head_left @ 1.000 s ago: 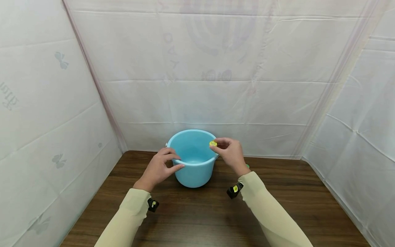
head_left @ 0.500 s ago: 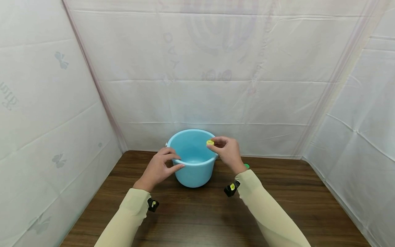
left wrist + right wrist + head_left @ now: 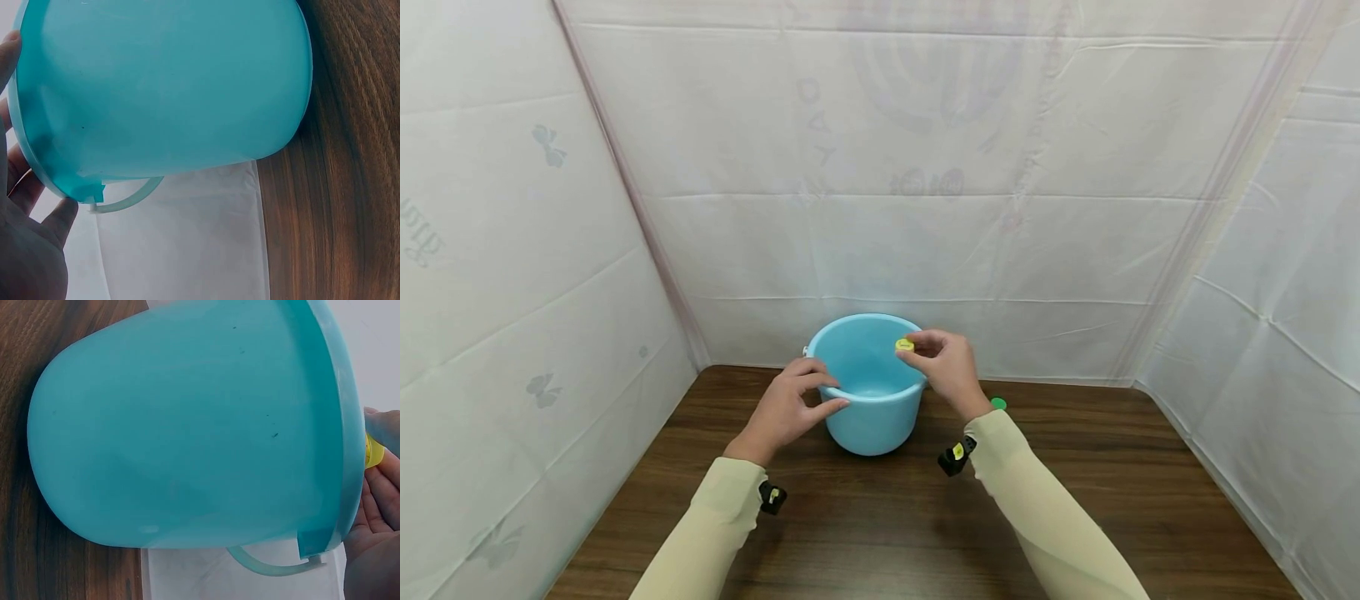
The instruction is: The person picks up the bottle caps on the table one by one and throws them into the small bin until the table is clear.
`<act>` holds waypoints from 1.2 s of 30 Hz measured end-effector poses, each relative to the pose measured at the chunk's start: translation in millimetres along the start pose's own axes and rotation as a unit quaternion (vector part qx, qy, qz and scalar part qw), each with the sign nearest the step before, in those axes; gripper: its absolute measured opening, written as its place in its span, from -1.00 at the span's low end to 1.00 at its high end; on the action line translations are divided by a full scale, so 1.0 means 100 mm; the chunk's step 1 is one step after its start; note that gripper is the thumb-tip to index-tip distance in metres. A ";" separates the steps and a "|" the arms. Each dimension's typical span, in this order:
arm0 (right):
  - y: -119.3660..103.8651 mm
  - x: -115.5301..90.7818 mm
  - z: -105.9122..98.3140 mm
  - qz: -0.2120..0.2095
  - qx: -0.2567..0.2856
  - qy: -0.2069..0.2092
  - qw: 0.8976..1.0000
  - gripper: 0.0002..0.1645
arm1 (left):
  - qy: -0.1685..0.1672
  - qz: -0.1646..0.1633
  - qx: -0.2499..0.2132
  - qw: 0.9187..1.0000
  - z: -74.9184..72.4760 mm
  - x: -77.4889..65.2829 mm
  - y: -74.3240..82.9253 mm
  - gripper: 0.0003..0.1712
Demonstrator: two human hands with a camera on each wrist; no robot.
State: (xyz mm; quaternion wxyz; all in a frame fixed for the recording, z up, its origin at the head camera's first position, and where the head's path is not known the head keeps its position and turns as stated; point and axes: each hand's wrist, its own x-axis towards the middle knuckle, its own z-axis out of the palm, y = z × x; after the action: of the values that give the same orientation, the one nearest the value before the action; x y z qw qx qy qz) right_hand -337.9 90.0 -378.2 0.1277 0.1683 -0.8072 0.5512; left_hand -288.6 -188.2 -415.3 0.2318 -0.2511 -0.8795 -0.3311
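Observation:
A light blue bucket [image 3: 874, 423] stands upright on the table. My left hand [image 3: 786, 408] grips its near left rim, fingers over the edge and thumb at the front; the left wrist view shows this hand [image 3: 31, 244] against the rim too. Between thumb and fingers, my right hand [image 3: 947, 367] pinches a small round yellow cap [image 3: 904, 345] with dark print on top. It is above the bucket's opening, toward the right side. From the right wrist, only part of the yellow cap [image 3: 374, 452] shows past the rim, the rest being hidden.
A small round green object [image 3: 998, 403] lies on the dark wooden table [image 3: 865, 533], just beyond the right wrist. White printed sheeting [image 3: 925, 250] rises behind the bucket and along both sides. The bucket's pale handle [image 3: 272, 569] hangs at the back.
My right hand has moved a little left and slightly up with the yellow cap, farther over the bucket. More of the green object now shows. The left hand and bucket have stayed put.

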 end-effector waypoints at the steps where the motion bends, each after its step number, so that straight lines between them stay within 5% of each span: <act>1: 0.00 0.00 0.00 0.000 0.000 0.000 1.000 -0.66 | 0.000 0.000 0.000 1.000 0.00 0.00 0.00 -0.73; 36: 0.10 0.00 -0.08 -0.004 0.022 0.020 1.000 -0.48 | 0.000 0.009 -0.002 1.000 0.01 0.00 -0.02 -0.74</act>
State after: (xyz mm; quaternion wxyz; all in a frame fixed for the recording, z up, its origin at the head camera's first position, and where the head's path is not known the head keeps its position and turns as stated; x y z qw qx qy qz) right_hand -342.2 101.3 -383.7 0.1419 0.1630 -0.7914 0.5718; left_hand -290.4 -189.1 -416.7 0.2344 -0.2594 -0.8767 -0.3305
